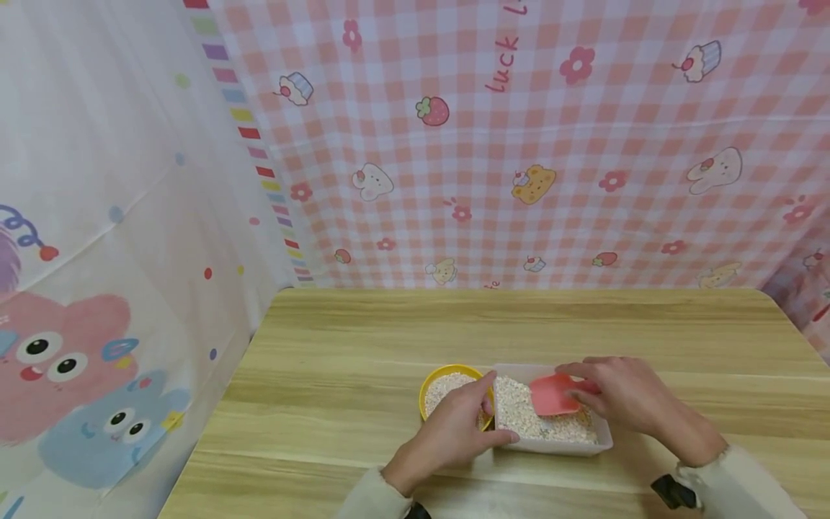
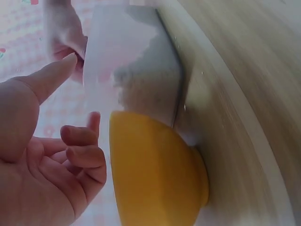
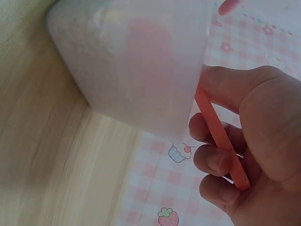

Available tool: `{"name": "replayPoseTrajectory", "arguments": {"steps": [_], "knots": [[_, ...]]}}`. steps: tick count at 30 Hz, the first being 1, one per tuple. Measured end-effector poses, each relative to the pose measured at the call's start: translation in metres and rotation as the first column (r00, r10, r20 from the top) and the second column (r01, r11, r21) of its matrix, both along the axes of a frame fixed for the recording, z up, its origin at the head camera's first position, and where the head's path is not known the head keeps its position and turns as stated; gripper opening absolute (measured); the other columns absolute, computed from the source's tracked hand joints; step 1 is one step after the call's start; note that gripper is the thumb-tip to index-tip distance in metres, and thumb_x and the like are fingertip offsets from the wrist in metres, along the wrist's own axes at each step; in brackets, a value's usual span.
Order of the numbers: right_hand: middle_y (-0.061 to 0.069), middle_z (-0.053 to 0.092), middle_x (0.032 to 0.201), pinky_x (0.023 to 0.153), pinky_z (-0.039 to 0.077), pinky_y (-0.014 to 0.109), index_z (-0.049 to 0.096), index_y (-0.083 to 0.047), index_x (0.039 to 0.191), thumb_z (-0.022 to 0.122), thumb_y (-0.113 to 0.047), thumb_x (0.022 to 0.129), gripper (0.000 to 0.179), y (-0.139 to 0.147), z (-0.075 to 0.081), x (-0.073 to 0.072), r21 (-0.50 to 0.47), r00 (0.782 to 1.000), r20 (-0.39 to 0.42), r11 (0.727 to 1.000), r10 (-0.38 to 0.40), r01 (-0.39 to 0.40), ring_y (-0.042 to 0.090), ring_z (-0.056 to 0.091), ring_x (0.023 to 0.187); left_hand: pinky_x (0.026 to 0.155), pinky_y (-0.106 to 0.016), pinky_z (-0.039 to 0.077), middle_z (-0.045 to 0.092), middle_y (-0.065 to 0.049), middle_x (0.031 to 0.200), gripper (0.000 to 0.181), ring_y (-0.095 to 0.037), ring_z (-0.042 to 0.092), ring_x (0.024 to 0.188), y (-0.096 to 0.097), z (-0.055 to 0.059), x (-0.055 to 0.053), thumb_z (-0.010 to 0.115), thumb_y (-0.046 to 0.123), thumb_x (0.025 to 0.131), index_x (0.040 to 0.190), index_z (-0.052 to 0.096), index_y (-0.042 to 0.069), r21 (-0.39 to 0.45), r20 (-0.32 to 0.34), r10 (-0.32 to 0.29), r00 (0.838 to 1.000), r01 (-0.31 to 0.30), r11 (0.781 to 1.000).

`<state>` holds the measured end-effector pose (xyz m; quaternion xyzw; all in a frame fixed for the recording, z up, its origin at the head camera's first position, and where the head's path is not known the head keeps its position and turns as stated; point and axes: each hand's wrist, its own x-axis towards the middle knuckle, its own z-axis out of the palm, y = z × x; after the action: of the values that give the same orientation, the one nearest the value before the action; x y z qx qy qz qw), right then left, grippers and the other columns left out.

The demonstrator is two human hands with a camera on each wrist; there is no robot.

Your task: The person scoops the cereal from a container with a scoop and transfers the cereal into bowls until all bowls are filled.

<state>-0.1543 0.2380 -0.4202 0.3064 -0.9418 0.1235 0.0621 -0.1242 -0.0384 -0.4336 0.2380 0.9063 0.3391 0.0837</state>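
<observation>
My right hand (image 1: pixel 625 393) grips the handle of a pinkish-red scoop (image 1: pixel 554 395), whose blade sits in a translucent white box (image 1: pixel 558 447) of pale, oat-like flakes (image 1: pixel 515 404). In the right wrist view, fingers (image 3: pixel 214 157) curl round the flat handle (image 3: pixel 220 129). The scoop's blade shows only faintly through the box wall there. My left hand (image 1: pixel 450 425) is at the box's left end, thumb stretched along its front rim and a fingertip by the back corner. Below its loosely bent fingers in the left wrist view stands a yellow bowl (image 2: pixel 150 169), also with flakes inside.
The bowl stands close against the left side of the box on a wood-grain table (image 1: pixel 337 360). A pink checked cloth (image 1: pixel 402 158) hangs behind the table. To the left hangs a white cloth (image 1: pixel 130 216) with cartoon figures.
</observation>
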Motion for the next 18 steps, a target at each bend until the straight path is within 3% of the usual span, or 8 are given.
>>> {"name": "replayPoseTrajectory", "arguments": {"steps": [6, 14, 18], "knots": [[-0.010, 0.062, 0.075, 0.046, 0.033, 0.020, 0.074, -0.019, 0.114, 0.080, -0.022, 0.082, 0.033, -0.0033, -0.0029, -0.0022, -0.018, 0.999, -0.016, 0.999, 0.028, -0.028, -0.005, 0.042, 0.056, 0.056, -0.017, 0.034, 0.047, 0.012, 0.066, 0.105, -0.001, 0.035, 0.059, 0.0065, -0.0021, 0.0006, 0.086, 0.044, 0.074, 0.152, 0.031, -0.002, -0.053, 0.016, 0.009, 1.000, -0.008, 0.999], [-0.005, 0.068, 0.081, 0.048, 0.034, 0.020, 0.074, -0.019, 0.116, 0.080, -0.023, 0.082, 0.035, -0.0076, -0.0064, -0.0040, -0.024, 0.998, -0.027, 0.998, 0.061, -0.061, -0.004, 0.039, 0.054, 0.053, -0.016, 0.035, 0.049, 0.015, 0.065, 0.108, 0.001, 0.037, 0.056, 0.0093, -0.0013, -0.0015, 0.084, 0.047, 0.075, 0.153, 0.028, -0.004, -0.092, 0.040, 0.004, 0.999, 0.000, 0.996], [-0.010, 0.063, 0.077, 0.049, 0.033, 0.018, 0.074, -0.016, 0.117, 0.080, -0.022, 0.083, 0.035, -0.0083, -0.0086, -0.0045, -0.055, 0.994, -0.023, 0.993, 0.108, -0.109, -0.005, 0.035, 0.054, 0.053, -0.016, 0.036, 0.050, 0.015, 0.065, 0.108, 0.001, 0.038, 0.055, 0.0098, 0.0001, -0.0030, 0.083, 0.047, 0.074, 0.153, 0.029, -0.004, -0.114, 0.045, 0.005, 0.999, 0.000, 0.993]]}}
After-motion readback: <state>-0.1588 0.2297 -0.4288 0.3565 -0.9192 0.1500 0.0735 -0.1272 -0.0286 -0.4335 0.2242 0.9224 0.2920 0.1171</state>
